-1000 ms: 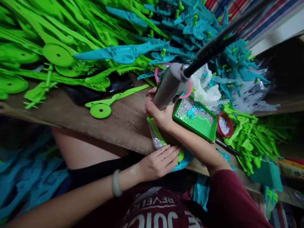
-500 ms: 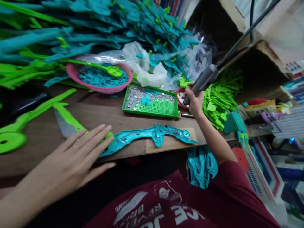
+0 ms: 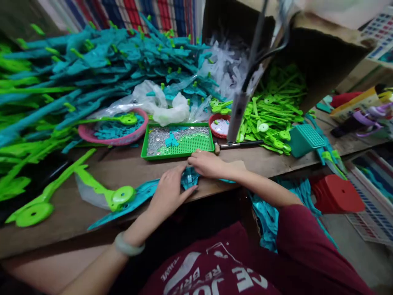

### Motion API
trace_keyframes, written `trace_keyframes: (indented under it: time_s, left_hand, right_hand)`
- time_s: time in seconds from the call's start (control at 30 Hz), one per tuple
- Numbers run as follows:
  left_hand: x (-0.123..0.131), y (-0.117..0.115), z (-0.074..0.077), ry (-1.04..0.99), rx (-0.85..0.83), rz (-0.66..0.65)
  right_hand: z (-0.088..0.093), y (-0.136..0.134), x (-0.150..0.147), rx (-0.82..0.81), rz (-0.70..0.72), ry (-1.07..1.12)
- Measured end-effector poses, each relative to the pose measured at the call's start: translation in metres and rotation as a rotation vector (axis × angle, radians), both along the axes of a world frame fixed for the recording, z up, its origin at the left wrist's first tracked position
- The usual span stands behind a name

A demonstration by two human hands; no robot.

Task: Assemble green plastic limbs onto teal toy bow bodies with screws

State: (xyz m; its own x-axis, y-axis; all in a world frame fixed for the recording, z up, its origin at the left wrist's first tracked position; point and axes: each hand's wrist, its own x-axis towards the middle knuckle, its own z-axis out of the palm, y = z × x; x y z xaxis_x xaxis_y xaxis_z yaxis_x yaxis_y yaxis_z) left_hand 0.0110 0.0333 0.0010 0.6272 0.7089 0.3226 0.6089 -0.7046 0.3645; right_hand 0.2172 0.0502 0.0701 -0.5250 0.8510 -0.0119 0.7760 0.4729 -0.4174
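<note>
A teal plastic bow-shaped shell (image 3: 145, 192) lies along the table's front edge, partly covered by my hands. My left hand (image 3: 168, 190) holds its middle part, thumb on the near side and fingers on the far side. Against it, my right hand (image 3: 204, 164) has its fingers closed on the same middle part; what lies under the fingertips is hidden. A grey electric screwdriver (image 3: 238, 116) hangs from its cable behind my right hand, blurred. Left of the shell, a lime-green arm with a round end (image 3: 123, 196) overlaps it.
A green tray (image 3: 196, 145) of small metal parts stands beyond my hands. Beside it are a pink basket (image 3: 115, 140) of teal pieces and a red basket (image 3: 219, 134). Piles of teal shells (image 3: 123, 61) and lime-green parts (image 3: 270, 119) fill the back. A red stool (image 3: 340, 194) stands at right.
My right hand has let go of the screwdriver and come to the shell's middle. My left hand has moved right onto it from the green arm. The shell now sits further left.
</note>
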Motion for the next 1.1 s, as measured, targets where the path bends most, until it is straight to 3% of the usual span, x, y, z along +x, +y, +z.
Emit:
trace_keyframes:
  time_s: [0.07, 0.17, 0.23, 0.33, 0.4, 0.47, 0.53, 0.6, 0.67, 0.73, 0.8, 0.87, 1.0, 1.1]
  left_hand:
    - [-0.007, 0.001, 0.000, 0.012, 0.001, -0.009]
    - [-0.014, 0.002, -0.001, 0.032, 0.009, -0.031]
    - [-0.016, 0.002, -0.003, 0.042, 0.011, -0.043]
    - [-0.016, 0.001, -0.005, 0.056, 0.034, -0.045]
    - [-0.016, 0.001, -0.005, 0.060, 0.075, -0.054]
    - [-0.016, 0.000, -0.005, 0.053, 0.109, -0.068]
    - [-0.017, -0.001, -0.003, 0.037, 0.123, -0.080]
    - [-0.019, -0.002, -0.002, 0.022, 0.125, -0.086]
    - [-0.020, -0.002, 0.000, 0.014, 0.130, -0.091]
    - [-0.022, -0.002, 0.000, 0.021, 0.138, -0.113]
    - [-0.023, -0.001, 0.000, 0.036, 0.155, -0.143]
    - [-0.024, 0.000, 0.000, 0.044, 0.181, -0.165]
    - [-0.026, 0.003, 0.000, 0.048, 0.236, -0.180]
    - [-0.029, 0.004, 0.000, 0.044, 0.260, -0.176]
  right_hand:
    - [0.001, 0.005, 0.007, -0.134, -0.016, 0.255]
    - [0.007, -0.014, 0.032, -0.294, -0.169, 0.543]
    - [0.013, -0.038, 0.054, -0.219, -0.270, 0.465]
    - [0.017, -0.079, 0.093, 0.017, -0.372, 0.122]
    - [0.011, -0.106, 0.118, 0.024, -0.487, -0.055]
    - [-0.003, -0.135, 0.136, -0.061, -0.626, -0.105]
    - [-0.026, -0.163, 0.136, -0.106, -0.762, -0.012]
    - [-0.058, -0.187, 0.116, -0.014, -0.949, 0.195]
    - [-0.093, -0.202, 0.084, 0.165, -1.222, 0.400]
    - [-0.123, -0.205, 0.056, 0.074, -1.371, 0.671]
    - [-0.141, -0.203, 0.047, -0.140, -1.336, 0.873]
    - [-0.144, -0.203, 0.056, -0.272, -1.216, 0.957]
    - [-0.129, -0.202, 0.077, -0.311, -1.019, 0.991]
    - [-0.128, -0.183, 0.064, -0.363, -0.898, 1.030]
